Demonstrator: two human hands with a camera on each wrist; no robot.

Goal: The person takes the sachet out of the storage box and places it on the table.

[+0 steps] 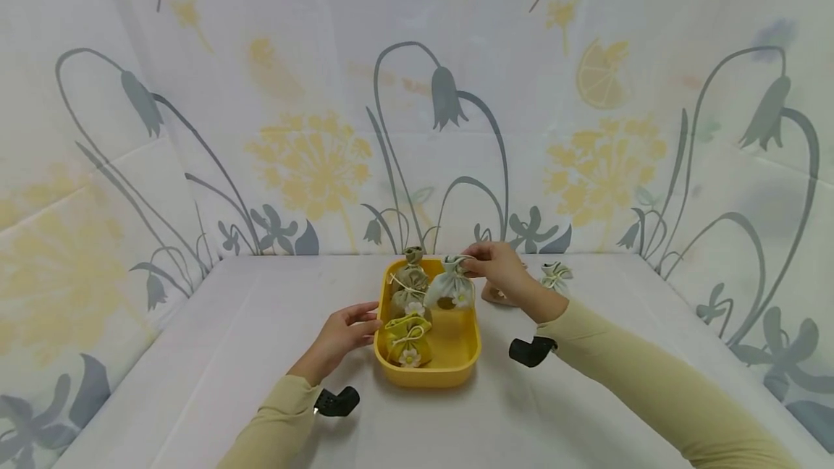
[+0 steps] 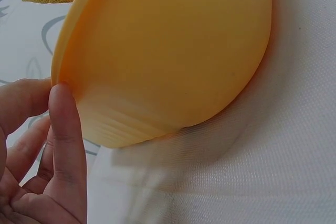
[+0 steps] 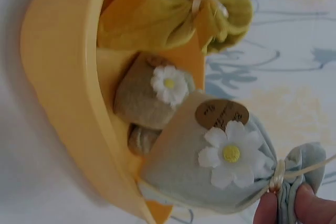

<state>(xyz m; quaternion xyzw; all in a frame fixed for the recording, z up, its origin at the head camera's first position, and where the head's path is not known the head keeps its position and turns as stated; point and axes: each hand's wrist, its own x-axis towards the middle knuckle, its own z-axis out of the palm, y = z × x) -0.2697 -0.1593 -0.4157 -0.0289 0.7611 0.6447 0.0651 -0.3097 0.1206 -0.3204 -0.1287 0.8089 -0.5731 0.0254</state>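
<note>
My right hand (image 1: 507,275) pinches the gathered neck of a pale blue-grey drawstring pouch (image 1: 451,286) with a white fabric daisy. It holds this pouch over the back right part of a yellow plastic tub (image 1: 426,379). On the tub's left side, the thumb and fingers of my left hand (image 1: 344,337) pinch the rim, as the left wrist view shows. Inside the tub, a mustard-yellow pouch (image 1: 409,342) stands at the front left. Behind it are olive-brown pouches (image 1: 409,281), partly overlapped by the pale one in the right wrist view.
Beyond the tub on the right, a brown pouch (image 1: 496,297) lies partly hidden by my right hand. A whitish-green pouch (image 1: 556,276) sits beside it, near the forearm. White cloth (image 1: 260,331) covers the table, with a flower-printed curtain (image 1: 313,93) behind.
</note>
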